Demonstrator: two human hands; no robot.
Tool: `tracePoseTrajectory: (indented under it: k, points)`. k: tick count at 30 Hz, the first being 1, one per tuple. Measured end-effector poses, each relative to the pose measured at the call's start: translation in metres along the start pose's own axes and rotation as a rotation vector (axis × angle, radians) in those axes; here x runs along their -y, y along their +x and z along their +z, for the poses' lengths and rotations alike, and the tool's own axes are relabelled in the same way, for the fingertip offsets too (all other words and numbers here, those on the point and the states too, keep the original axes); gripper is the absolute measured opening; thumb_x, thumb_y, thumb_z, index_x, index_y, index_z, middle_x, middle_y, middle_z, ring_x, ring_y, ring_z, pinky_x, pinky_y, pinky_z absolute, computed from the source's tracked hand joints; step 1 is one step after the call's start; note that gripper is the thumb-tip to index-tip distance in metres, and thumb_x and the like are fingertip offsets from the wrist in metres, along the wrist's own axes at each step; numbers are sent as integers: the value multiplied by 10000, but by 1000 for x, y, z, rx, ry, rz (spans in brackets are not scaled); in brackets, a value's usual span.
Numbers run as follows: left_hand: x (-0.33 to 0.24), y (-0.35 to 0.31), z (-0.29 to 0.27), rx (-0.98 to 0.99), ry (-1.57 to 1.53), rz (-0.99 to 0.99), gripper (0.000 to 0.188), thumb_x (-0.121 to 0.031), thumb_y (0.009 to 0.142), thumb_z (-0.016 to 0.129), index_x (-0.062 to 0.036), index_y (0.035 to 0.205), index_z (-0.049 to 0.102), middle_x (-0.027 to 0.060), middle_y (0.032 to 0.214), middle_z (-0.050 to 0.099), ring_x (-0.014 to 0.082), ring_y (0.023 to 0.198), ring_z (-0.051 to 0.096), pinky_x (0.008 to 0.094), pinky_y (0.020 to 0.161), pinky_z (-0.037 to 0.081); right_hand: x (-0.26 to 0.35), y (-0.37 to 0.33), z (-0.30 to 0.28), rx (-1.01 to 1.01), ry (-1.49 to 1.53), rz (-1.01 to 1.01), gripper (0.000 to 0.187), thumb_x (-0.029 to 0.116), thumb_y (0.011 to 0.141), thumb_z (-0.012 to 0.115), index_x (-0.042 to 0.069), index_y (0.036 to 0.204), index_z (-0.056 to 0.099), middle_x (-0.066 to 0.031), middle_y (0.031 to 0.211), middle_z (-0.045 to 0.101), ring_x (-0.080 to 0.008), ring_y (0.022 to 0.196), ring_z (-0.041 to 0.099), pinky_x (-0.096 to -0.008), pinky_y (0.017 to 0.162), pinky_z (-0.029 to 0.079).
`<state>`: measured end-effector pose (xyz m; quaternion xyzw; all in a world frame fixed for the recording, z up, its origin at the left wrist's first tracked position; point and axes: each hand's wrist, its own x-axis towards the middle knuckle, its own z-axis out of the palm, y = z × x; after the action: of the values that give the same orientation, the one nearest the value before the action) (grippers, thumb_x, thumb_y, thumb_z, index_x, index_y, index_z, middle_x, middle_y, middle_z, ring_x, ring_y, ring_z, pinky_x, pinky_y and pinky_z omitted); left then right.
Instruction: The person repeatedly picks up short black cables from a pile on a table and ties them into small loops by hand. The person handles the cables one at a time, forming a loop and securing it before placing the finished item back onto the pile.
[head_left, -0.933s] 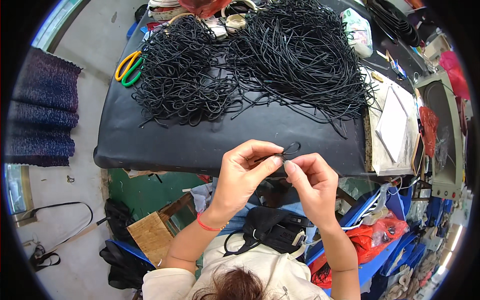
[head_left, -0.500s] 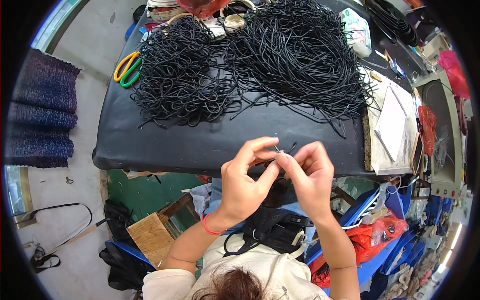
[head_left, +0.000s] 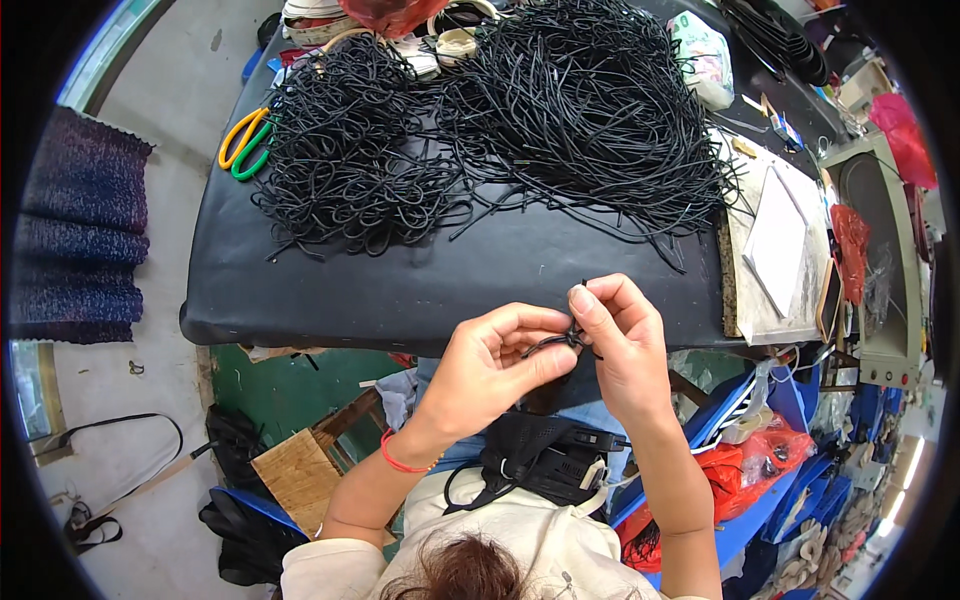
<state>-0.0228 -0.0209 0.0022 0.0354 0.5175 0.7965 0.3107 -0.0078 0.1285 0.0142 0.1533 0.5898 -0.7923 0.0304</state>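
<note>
A thin black cord (head_left: 548, 344) is pinched between my two hands, over the near edge of the black table. Thumb and fingers of my left hand (head_left: 490, 362) close on it where its strands cross, perhaps at a loop or knot. My right hand (head_left: 628, 345) grips a short end that sticks up between thumb and forefinger. Beyond my hands lie two heaps of similar cord: a looped, tangled pile (head_left: 350, 160) at the left and a larger pile of long strands (head_left: 600, 120) at the right.
Scissors with yellow and green handles (head_left: 245, 145) lie by the left pile. A pale board (head_left: 740, 290) with a white diamond-shaped piece (head_left: 776, 240) rests at the table's right. Below stand a wooden stool (head_left: 303, 475) and a blue bin with red plastic bags (head_left: 755, 465).
My left hand has lowered and turned flatter, while my right hand stays nearly in place. The cord between them now shows more, with an end standing up at my right fingertips.
</note>
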Motion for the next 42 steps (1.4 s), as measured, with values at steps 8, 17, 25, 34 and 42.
tracePoseTrajectory:
  k: [8, 17, 25, 34, 42]
  points:
    - [7, 3, -1, -64, 197, 58, 135, -109, 845, 621, 2, 920, 605, 29, 839, 629, 51, 740, 559, 197, 665, 449, 0, -2, -4, 95, -243, -81, 197, 186, 881, 589, 34, 776, 522, 47, 686, 499, -7, 606, 403, -171, 523, 338]
    - [-4, -3, 4, 68, -20, -100, 207, -149, 883, 571, 6, 1019, 573, -40, 766, 527, 14, 660, 456, 179, 594, 403, 1, -8, 0, 48, -265, -133, 223, 203, 901, 556, 24, 773, 517, 27, 680, 518, -24, 611, 476, -183, 556, 422]
    - [5, -6, -8, 153, 114, 28, 207, -137, 888, 561, 12, 1032, 565, -16, 804, 563, 21, 684, 479, 185, 618, 417, -8, -5, 0, -18, -141, -107, 219, 199, 904, 551, 29, 767, 525, 20, 679, 524, -26, 602, 483, -172, 532, 389]
    - [11, 7, 1, -39, 37, 106, 183, -155, 879, 586, 11, 955, 594, 4, 801, 607, 32, 703, 529, 187, 637, 442, -4, -5, -21, 82, -78, 7, 127, 130, 849, 621, 17, 900, 591, 7, 764, 570, -32, 667, 478, -168, 580, 380]
    - [-3, 5, -9, 65, 11, 8, 147, -148, 854, 618, -12, 911, 624, -7, 754, 600, 34, 681, 531, 179, 612, 434, 11, -13, -21, 245, -212, -18, 111, 72, 857, 590, -17, 924, 592, -11, 840, 591, -44, 775, 516, -192, 671, 426]
